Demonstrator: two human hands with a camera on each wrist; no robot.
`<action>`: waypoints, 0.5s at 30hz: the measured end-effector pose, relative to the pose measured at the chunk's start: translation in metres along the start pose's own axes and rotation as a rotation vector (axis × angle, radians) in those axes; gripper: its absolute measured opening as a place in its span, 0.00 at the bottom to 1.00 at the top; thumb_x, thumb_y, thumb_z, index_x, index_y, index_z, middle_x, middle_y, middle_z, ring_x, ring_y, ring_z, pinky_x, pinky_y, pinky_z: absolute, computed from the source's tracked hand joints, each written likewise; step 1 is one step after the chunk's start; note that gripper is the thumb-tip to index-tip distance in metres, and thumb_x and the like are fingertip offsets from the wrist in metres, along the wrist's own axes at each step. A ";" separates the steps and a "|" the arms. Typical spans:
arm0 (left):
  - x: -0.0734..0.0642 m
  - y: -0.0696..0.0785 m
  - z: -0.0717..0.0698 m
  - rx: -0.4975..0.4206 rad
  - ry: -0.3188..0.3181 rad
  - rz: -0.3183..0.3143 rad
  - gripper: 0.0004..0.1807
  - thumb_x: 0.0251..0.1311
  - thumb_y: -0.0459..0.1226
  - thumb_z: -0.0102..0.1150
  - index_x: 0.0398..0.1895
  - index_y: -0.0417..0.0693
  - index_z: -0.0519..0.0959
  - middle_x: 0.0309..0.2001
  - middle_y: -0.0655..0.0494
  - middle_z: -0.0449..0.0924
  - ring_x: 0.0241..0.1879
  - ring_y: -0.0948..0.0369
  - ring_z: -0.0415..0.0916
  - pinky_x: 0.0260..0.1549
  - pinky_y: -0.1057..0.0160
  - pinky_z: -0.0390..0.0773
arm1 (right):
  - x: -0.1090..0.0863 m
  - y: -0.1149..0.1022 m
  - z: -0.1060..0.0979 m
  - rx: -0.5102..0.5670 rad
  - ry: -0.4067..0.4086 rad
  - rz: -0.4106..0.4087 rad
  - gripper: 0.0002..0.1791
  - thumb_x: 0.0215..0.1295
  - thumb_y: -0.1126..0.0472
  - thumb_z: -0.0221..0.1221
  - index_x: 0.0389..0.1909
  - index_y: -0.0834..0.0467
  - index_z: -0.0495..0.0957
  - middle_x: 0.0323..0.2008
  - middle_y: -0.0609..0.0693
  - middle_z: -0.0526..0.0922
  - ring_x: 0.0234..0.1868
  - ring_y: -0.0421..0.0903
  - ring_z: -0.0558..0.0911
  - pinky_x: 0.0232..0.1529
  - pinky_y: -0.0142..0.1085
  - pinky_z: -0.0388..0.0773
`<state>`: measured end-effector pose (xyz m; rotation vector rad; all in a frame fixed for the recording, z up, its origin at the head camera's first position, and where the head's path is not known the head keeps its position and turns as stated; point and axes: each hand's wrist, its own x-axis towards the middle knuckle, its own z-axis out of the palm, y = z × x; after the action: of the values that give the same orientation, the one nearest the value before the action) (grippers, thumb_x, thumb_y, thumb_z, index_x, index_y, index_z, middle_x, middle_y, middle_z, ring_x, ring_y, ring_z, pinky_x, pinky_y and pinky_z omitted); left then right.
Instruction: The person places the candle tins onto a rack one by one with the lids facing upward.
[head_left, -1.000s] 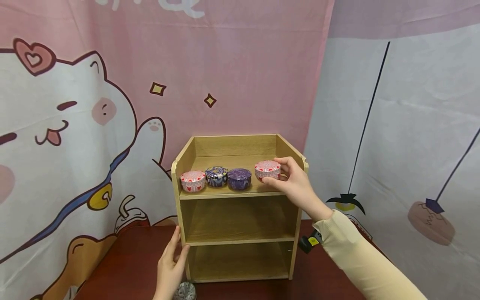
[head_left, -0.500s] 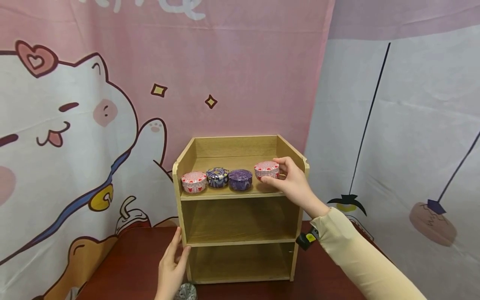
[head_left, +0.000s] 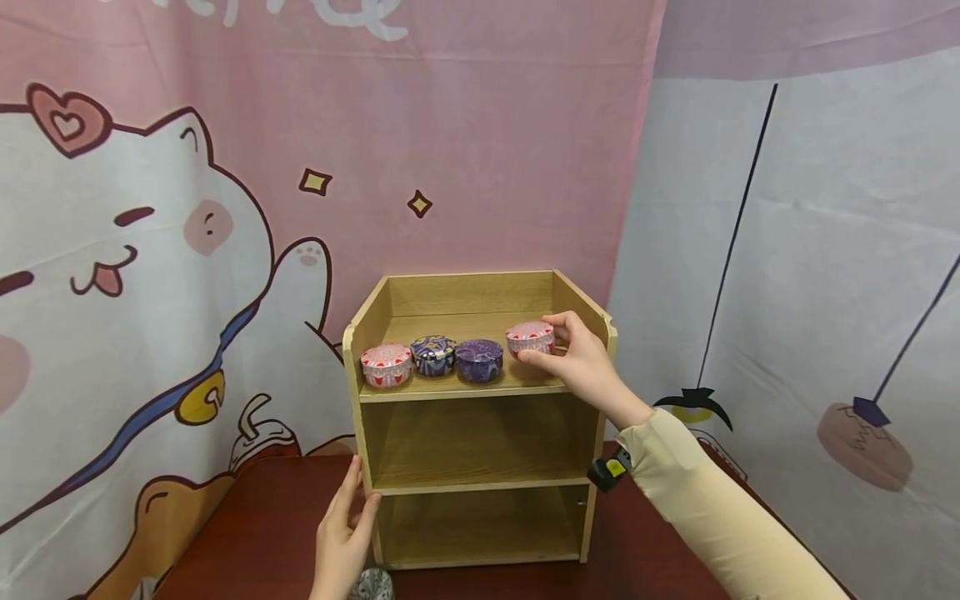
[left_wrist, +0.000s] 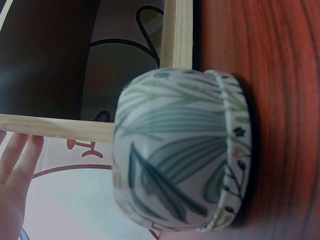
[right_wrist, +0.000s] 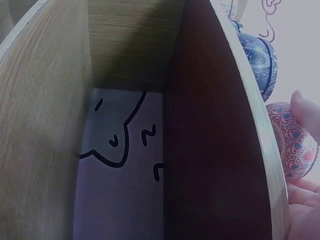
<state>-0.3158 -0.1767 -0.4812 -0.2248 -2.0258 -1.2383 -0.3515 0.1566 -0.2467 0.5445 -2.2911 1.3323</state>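
My right hand [head_left: 588, 367] pinches a round pink tin with a red pattern [head_left: 530, 337] between thumb and fingers, over the right part of the top board of a wooden shelf [head_left: 480, 481]. In the right wrist view that tin [right_wrist: 291, 142] shows beyond the board's edge. Left of it stand a purple tin [head_left: 480, 361], a dark blue patterned tin [head_left: 433, 356] and another pink-and-red tin [head_left: 386, 365]. My left hand [head_left: 341, 533] touches the shelf's left side with outstretched fingers. A white tin with green leaves [left_wrist: 175, 150] sits on the table beside it.
The shelf's raised side walls and back [head_left: 472, 293] enclose the top board. Below are two open compartments. A dark red table [head_left: 255, 525] carries the shelf, and a printed cloth [head_left: 510, 167] hangs behind.
My right hand and the pink tin have moved slightly left, toward the purple tin. The left hand and the other tins keep their places.
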 end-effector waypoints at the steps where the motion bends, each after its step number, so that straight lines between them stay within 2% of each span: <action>1: 0.000 0.000 0.000 -0.007 0.001 0.001 0.39 0.59 0.29 0.64 0.72 0.62 0.65 0.59 0.48 0.76 0.49 0.73 0.72 0.32 0.75 0.80 | 0.000 0.000 0.000 -0.003 -0.002 -0.002 0.35 0.55 0.59 0.71 0.59 0.67 0.66 0.53 0.61 0.80 0.51 0.54 0.80 0.48 0.41 0.81; 8: 0.000 0.002 -0.001 -0.009 -0.001 0.003 0.39 0.60 0.29 0.64 0.72 0.62 0.65 0.59 0.49 0.76 0.49 0.72 0.72 0.31 0.77 0.79 | 0.001 -0.001 0.000 -0.041 -0.026 0.008 0.34 0.55 0.58 0.71 0.58 0.66 0.66 0.51 0.60 0.81 0.51 0.53 0.80 0.46 0.41 0.81; 15: 0.000 0.001 0.000 -0.015 0.004 0.004 0.39 0.59 0.28 0.65 0.72 0.60 0.65 0.58 0.48 0.77 0.49 0.75 0.71 0.30 0.76 0.80 | 0.003 -0.001 0.000 -0.101 -0.071 0.029 0.35 0.55 0.55 0.71 0.58 0.65 0.66 0.54 0.61 0.79 0.54 0.54 0.79 0.51 0.46 0.79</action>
<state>-0.3152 -0.1764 -0.4803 -0.2336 -2.0120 -1.2506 -0.3533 0.1556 -0.2439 0.5347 -2.4171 1.2211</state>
